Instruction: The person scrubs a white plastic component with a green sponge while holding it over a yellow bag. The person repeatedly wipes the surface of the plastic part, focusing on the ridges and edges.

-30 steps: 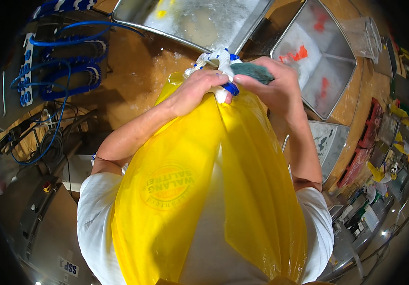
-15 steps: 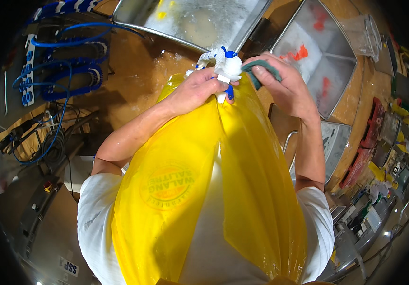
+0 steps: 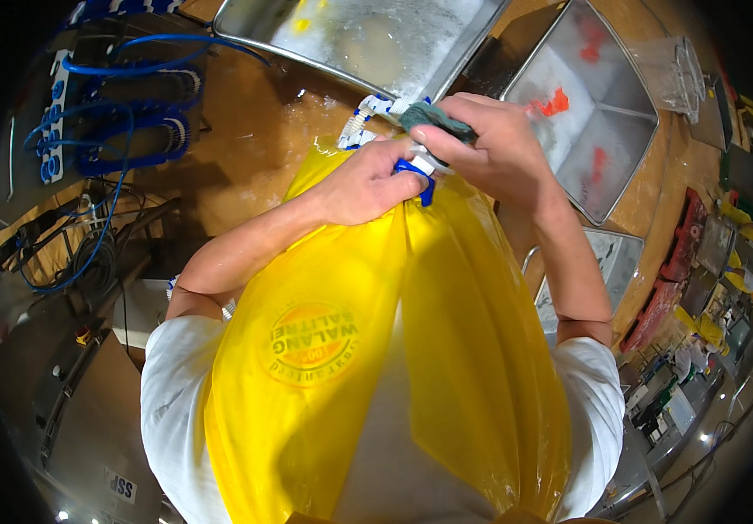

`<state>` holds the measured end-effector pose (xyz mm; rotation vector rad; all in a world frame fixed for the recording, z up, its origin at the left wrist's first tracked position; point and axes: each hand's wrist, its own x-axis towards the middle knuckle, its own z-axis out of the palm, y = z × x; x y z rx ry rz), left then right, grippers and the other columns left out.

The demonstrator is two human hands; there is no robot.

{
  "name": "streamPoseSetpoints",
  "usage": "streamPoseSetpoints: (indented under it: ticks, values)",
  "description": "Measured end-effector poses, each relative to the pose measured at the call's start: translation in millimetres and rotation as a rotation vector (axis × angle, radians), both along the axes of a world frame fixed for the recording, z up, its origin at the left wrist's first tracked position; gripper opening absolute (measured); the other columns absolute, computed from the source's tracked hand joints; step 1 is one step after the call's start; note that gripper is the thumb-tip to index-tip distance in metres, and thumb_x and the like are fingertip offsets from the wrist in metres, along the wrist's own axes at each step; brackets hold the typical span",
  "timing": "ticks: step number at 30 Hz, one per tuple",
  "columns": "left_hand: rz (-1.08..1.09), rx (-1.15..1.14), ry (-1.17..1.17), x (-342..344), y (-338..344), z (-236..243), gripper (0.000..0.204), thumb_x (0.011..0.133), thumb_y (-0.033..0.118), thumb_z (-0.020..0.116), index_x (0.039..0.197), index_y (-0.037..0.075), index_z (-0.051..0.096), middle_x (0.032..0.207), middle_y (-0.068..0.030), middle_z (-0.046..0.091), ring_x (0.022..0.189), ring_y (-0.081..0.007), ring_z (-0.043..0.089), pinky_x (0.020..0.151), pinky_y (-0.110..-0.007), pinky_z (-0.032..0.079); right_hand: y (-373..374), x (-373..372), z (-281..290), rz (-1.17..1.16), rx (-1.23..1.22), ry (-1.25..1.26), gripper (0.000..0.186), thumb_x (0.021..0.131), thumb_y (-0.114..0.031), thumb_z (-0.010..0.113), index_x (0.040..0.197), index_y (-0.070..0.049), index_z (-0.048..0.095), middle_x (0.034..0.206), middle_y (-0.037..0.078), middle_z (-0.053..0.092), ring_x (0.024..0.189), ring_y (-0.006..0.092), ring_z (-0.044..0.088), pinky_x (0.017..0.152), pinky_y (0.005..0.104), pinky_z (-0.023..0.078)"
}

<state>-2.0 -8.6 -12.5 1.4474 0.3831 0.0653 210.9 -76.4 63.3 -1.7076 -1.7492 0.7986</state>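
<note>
My left hand (image 3: pixel 363 185) is closed around a segmented white-and-blue plastic chain (image 3: pixel 356 131), held just above my lap at the front of the yellow apron (image 3: pixel 307 271). One blue end piece of the chain pokes out past my left thumb, and other links curve away beyond the fingers. A dark green scouring pad (image 3: pixel 436 120) is pinched in my right hand (image 3: pixel 503 144). It lies against the chain close to my left hand, covering part of the links.
A steel basin of sudsy water (image 3: pixel 307 63) stands ahead. Right of it is another steel basin (image 3: pixel 623 179) with suds and red-orange pieces, beside a clear plastic container (image 3: pixel 689 83). Blue-and-white looped chains (image 3: pixel 132 148) and blue hoses are at left. Red trays (image 3: pixel 687 231) lie far right.
My right hand has moved left, bringing the scouring pad from beside the chain onto it. The chain has turned in my left hand, its links now trailing farther left.
</note>
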Motion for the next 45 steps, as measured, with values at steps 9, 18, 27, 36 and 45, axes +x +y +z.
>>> streamPoseSetpoints:
  ticks: [9, 18, 27, 36, 45]
  values:
    - [0.053, -0.063, -0.081, -1.8, 2.8, -1.0, 0.025, 0.094, 0.018, 0.06, 0.113, 0.004, 0.069, 0.089, -0.0071, 0.068, 0.083, -0.0179, 0.064, 0.076, -0.035, 0.052, 4.1, -14.3, -12.5, -0.072, 0.228, 0.031, 0.019, 0.092, -0.023, 0.08, 0.097, -0.004, 0.077, 0.08, 0.013, 0.07, 0.075, 0.0259, 0.072, 0.068, 0.0364, 0.056]
    - [0.072, -0.372, -0.079, -2.6, 11.6, -6.1, 0.03, 0.099, 0.008, 0.056, 0.125, 0.001, 0.068, 0.107, -0.0041, 0.071, 0.1, -0.0128, 0.065, 0.094, -0.032, 0.053, -23.4, 26.9, 2.5, -0.182, -0.236, 0.371, 0.025, 0.097, -0.02, 0.082, 0.11, 0.001, 0.078, 0.089, -0.001, 0.075, 0.081, 0.0071, 0.066, 0.072, 0.0274, 0.054]
    - [0.06, -0.389, -0.082, -1.6, 11.5, -5.6, 0.03, 0.099, 0.008, 0.056, 0.126, 0.002, 0.066, 0.111, -0.0025, 0.071, 0.105, -0.0123, 0.064, 0.098, -0.032, 0.052, -31.2, 22.5, 0.6, -0.272, -0.362, 0.367, 0.016, 0.092, -0.009, 0.082, 0.107, -0.004, 0.079, 0.091, 0.007, 0.076, 0.076, 0.0182, 0.069, 0.069, 0.0291, 0.053]
    - [0.046, -0.131, -0.142, -9.0, 10.0, 4.3, 0.025, 0.098, 0.006, 0.054, 0.121, 0.003, 0.064, 0.108, -0.004, 0.068, 0.1, -0.0143, 0.062, 0.093, -0.032, 0.051, -28.7, 7.2, -8.8, -0.055, 0.067, 0.164, 0.018, 0.088, -0.003, 0.084, 0.105, -0.001, 0.077, 0.09, 0.007, 0.075, 0.079, 0.0204, 0.071, 0.072, 0.0312, 0.055]
    - [0.09, 0.196, -0.177, -5.6, 6.3, 2.5, 0.02, 0.102, 0.019, 0.057, 0.116, 0.006, 0.063, 0.1, -0.0078, 0.066, 0.091, -0.0228, 0.061, 0.088, -0.04, 0.048, -28.2, -20.1, -0.8, -0.015, 0.401, -0.152, 0.03, 0.076, -0.013, 0.087, 0.105, -0.018, 0.079, 0.105, -0.005, 0.074, 0.094, 0.0244, 0.069, 0.084, 0.0397, 0.05]
